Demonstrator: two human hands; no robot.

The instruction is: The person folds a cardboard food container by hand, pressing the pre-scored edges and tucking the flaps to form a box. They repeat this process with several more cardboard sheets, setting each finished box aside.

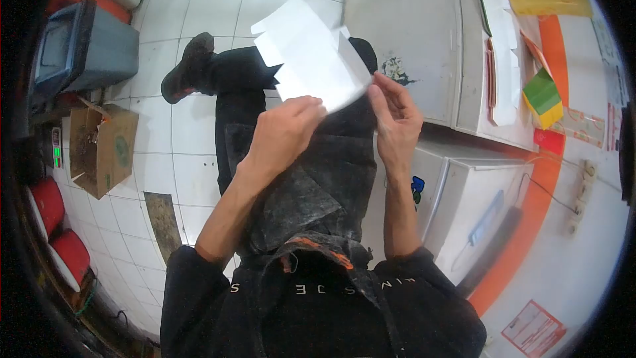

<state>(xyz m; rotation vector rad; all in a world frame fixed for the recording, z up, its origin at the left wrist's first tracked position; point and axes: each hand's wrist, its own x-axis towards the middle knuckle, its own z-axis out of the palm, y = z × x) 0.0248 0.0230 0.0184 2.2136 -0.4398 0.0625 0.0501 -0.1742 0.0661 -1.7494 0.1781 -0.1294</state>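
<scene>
A white die-cut paperboard box blank (315, 53), with tabs and notches along its edges, is held out over my lap. My left hand (288, 129) is closed on its near left corner, the fingers curled over the edge. At the right corner, my right hand (399, 111) pinches the board between thumb and fingers. One small flap stands up from the board near its far right edge. Its underside is hidden from me.
A brown cardboard box (106, 149) and a grey plastic bin (99, 46) stand on the tiled floor at left, near red-topped stools (46, 209). At right is a white cabinet (404, 33) with flat white cartons (505, 59) on it, beside a white appliance (457, 185).
</scene>
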